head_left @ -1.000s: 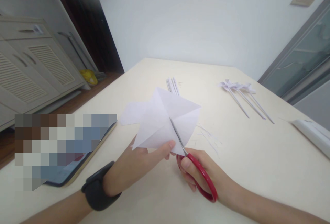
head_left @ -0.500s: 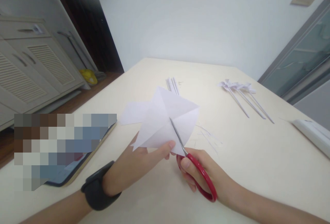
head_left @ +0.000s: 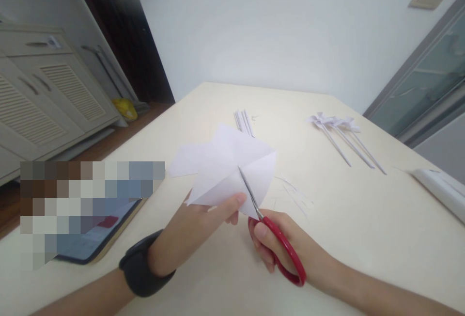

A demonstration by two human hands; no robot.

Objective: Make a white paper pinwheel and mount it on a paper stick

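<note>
My left hand (head_left: pixel 198 231) pinches the near edge of a creased white paper sheet (head_left: pixel 232 165), holding it tilted above the cream table (head_left: pixel 363 229). A black band sits on that wrist. My right hand (head_left: pixel 290 250) grips red-handled scissors (head_left: pixel 279 245); their blades reach into the paper along a crease toward its middle. Another white paper piece (head_left: pixel 183 158) shows behind the held sheet at the left.
A tablet (head_left: pixel 98 238) lies at the table's left edge. Several white sticks (head_left: pixel 244 121) lie beyond the paper. Paper pinwheels on sticks (head_left: pixel 339 134) lie at the far right, thin paper trimmings (head_left: pixel 294 192) nearer, and a white object (head_left: pixel 441 190) at the right edge. Cabinets stand left.
The paper's far corner has dropped a little and the sheet has tilted flatter. My left hand has shifted slightly right. The scissors stay in the same cut.
</note>
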